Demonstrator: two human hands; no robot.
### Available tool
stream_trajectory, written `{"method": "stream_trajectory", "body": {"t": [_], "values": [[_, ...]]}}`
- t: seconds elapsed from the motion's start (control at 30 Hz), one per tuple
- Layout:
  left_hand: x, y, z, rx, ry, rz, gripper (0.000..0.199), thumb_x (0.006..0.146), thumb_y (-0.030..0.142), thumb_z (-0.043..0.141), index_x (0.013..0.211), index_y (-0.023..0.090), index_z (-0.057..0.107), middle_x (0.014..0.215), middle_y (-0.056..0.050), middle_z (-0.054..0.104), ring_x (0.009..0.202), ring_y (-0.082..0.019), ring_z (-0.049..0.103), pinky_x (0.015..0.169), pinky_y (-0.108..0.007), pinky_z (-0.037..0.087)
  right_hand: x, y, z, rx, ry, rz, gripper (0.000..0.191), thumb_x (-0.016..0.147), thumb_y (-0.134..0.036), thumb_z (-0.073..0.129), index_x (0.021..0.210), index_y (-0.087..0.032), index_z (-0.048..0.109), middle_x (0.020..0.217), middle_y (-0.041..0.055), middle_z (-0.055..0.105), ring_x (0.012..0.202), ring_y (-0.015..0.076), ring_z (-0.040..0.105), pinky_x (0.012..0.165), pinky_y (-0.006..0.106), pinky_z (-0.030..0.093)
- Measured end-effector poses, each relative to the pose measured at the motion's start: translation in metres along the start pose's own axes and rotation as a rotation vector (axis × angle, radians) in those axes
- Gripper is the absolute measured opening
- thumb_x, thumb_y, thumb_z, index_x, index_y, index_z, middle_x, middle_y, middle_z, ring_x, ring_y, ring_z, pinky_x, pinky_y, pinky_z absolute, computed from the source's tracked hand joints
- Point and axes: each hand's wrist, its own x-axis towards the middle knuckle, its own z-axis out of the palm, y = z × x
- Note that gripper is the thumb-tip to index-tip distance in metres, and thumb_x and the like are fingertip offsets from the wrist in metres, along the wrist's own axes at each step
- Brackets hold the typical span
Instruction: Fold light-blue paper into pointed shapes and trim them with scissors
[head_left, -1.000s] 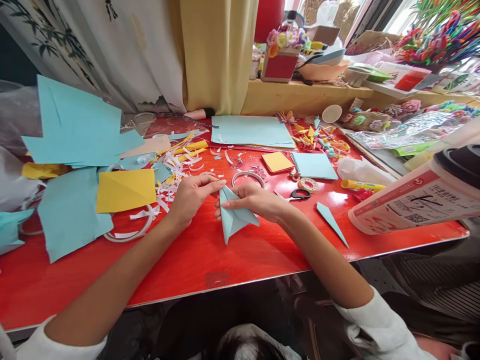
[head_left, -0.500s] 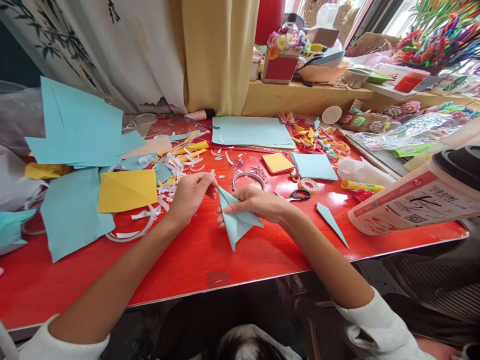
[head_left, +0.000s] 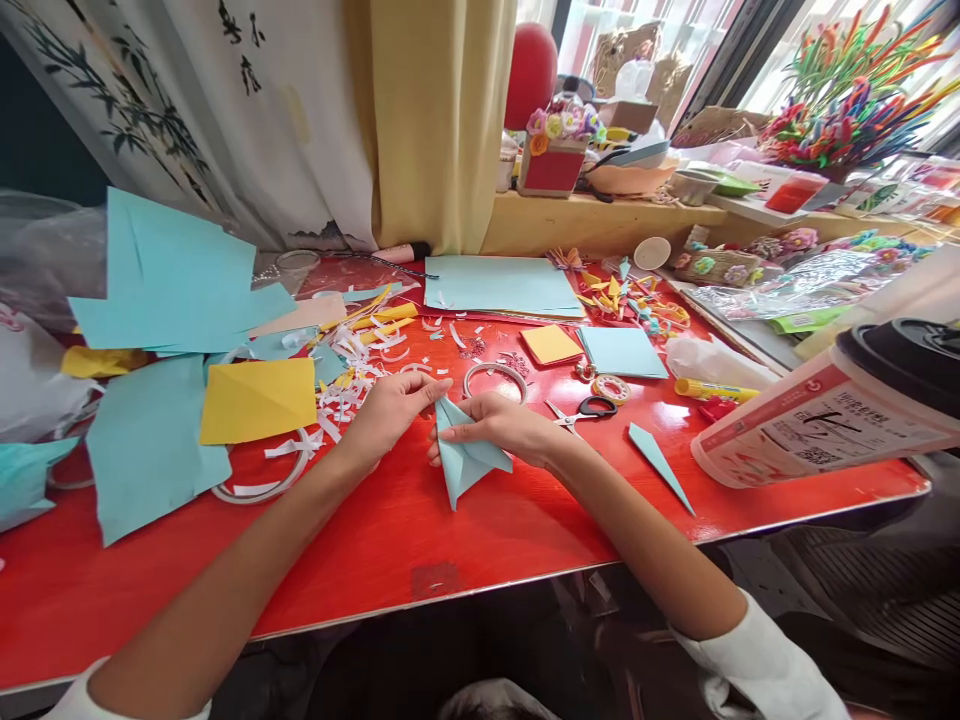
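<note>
A folded light-blue paper piece (head_left: 466, 462) with pointed ends is held up above the red table. My right hand (head_left: 499, 425) grips its middle, thumb on top and fingers behind. The thumb and fingers of my left hand (head_left: 401, 405) pinch together at its upper tip. To the right lies a slim folded blue paper piece (head_left: 660, 465), flat on the table. Black-handled scissors (head_left: 581, 412) rest with parted blades beyond my right hand. A roll of white tape (head_left: 495, 372) sits just behind both hands.
Blue sheets (head_left: 161, 430) and a yellow sheet (head_left: 259, 402) lie left, near paper scraps (head_left: 352, 370). Behind are a blue stack (head_left: 502, 285), yellow squares (head_left: 551, 345) and blue squares (head_left: 622, 352). A large lidded cup (head_left: 802, 415) leans at the right. The red table (head_left: 360, 560) ends nearby.
My left fingers have come down onto the paper's upper tip, where they were slightly to its left. The whole view has tilted upward a little. My right hand keeps its grip.
</note>
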Motion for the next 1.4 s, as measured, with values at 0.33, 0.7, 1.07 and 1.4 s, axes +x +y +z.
{"method": "stream_trajectory", "body": {"t": [0.33, 0.7, 1.07, 1.4], "values": [[-0.002, 0.006, -0.002, 0.105, 0.017, 0.079, 0.030, 0.078, 0.047, 0.058, 0.073, 0.018, 0.054, 0.070, 0.002, 0.052, 0.068, -0.012, 0.045, 0.065, -0.025, 0.034, 0.004, 0.005, -0.003, -0.247, 0.107, -0.050, 0.037, 0.066, -0.046, 0.074, 0.066, -0.014, 0.056, 0.058, -0.0044, 0.046, 0.051, 0.0064, 0.039, 0.048, 0.022, 0.028], [-0.001, 0.003, -0.002, 0.126, 0.028, 0.078, 0.033, 0.078, 0.046, 0.058, 0.067, 0.018, 0.046, 0.066, 0.003, 0.044, 0.062, -0.011, 0.038, 0.058, -0.024, 0.031, 0.001, 0.001, -0.008, -0.325, 0.169, -0.104, 0.043, 0.070, -0.053, 0.068, 0.063, -0.016, 0.047, 0.057, -0.0063, 0.034, 0.051, 0.0054, 0.028, 0.048, 0.023, 0.019], [-0.002, 0.002, -0.001, 0.075, -0.016, 0.034, 0.036, 0.076, 0.054, 0.058, 0.077, 0.018, 0.053, 0.074, 0.001, 0.052, 0.068, -0.013, 0.045, 0.062, -0.024, 0.035, -0.006, -0.008, -0.010, -0.331, 0.122, -0.033, 0.039, 0.068, -0.049, 0.072, 0.063, -0.014, 0.056, 0.055, -0.0050, 0.047, 0.050, 0.0058, 0.040, 0.050, 0.021, 0.033], [-0.001, -0.002, 0.000, 0.065, 0.056, 0.014, 0.036, 0.075, 0.052, 0.060, 0.076, 0.015, 0.059, 0.073, 0.000, 0.057, 0.065, -0.013, 0.047, 0.060, -0.025, 0.039, -0.014, -0.016, -0.012, -0.223, 0.001, 0.066, 0.026, 0.071, -0.033, 0.075, 0.076, -0.011, 0.063, 0.075, 0.0053, 0.070, 0.075, 0.0143, 0.069, 0.076, 0.027, 0.055]]}}
